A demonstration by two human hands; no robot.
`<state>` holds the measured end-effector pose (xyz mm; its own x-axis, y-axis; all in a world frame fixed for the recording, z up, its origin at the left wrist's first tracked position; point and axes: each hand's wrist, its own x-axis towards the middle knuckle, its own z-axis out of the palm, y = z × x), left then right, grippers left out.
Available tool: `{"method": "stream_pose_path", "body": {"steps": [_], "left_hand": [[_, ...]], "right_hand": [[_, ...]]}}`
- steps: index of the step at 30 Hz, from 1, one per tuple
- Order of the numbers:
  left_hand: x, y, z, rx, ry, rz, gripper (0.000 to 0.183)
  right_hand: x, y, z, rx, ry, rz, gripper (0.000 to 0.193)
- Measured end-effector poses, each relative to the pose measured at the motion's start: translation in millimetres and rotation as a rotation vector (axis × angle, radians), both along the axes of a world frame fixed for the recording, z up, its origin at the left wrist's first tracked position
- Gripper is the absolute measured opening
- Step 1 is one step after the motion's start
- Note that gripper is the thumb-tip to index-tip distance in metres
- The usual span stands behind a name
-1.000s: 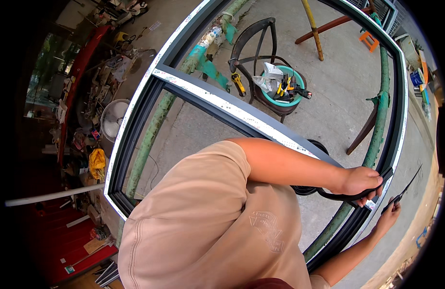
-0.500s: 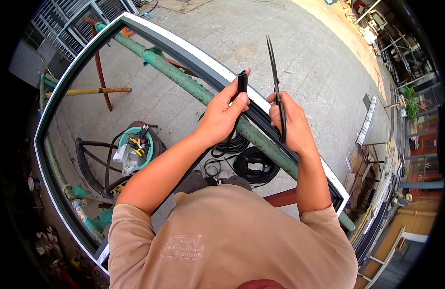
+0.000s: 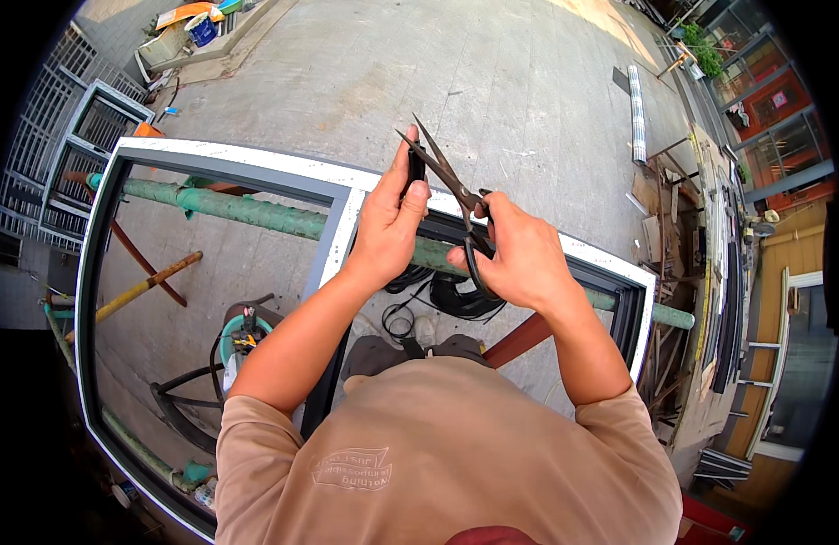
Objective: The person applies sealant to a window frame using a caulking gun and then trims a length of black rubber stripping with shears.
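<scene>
Pinched between the thumb and fingers of my left hand (image 3: 383, 222) is a black rubber sealing strip (image 3: 415, 171), its end pointing up. My right hand (image 3: 526, 252) grips a pair of dark metal scissors (image 3: 457, 189) by the handles. The scissor blades are apart, and their tips reach up beside the strip's end; whether they touch it I cannot tell. Below both hands lies a large white-and-grey window frame (image 3: 242, 154) with a crossbar, resting on a green pipe (image 3: 256, 218).
Through the frame, coils of black strip (image 3: 463, 298) lie on the floor near my feet. A teal bucket (image 3: 227, 350) with tools stands to the left. Barred metal frames (image 3: 101, 123) lean at the far left; boards and long profiles (image 3: 710, 300) are stacked along the right.
The scissors have tilted left and their blades have spread, coming close to the strip in my left hand. My view has shifted, bringing the frame's crossbar into sight.
</scene>
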<state>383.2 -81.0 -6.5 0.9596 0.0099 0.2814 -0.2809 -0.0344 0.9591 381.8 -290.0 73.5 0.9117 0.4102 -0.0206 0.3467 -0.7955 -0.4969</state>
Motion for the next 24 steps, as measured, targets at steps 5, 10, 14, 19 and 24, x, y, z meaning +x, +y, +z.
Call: {"method": "stream_pose_path", "body": {"steps": [5,10,14,19,24], "left_hand": [[-4.3,2.1,-4.5,-0.092,0.06,-0.05,0.063],[-3.1,4.2,-10.8,-0.102,0.059,-0.048,0.06],[-2.3,5.6,-17.1,0.028,0.032,-0.002,0.059],[-1.4,3.0,-16.2,0.046,0.034,0.017,0.056],[1.1,3.9,-19.0,0.042,0.024,0.042,0.055]], "right_hand": [[-0.2,5.0,-3.1,-0.02,0.016,-0.004,0.074],[1.6,6.7,-8.3,-0.069,-0.079,0.033,0.075],[3.5,7.1,-7.8,-0.107,-0.066,0.044,0.076],[8.6,4.3,-1.9,-0.174,-0.006,0.103,0.077],[13.4,7.7,1.0,-0.218,0.017,0.135,0.074]]}}
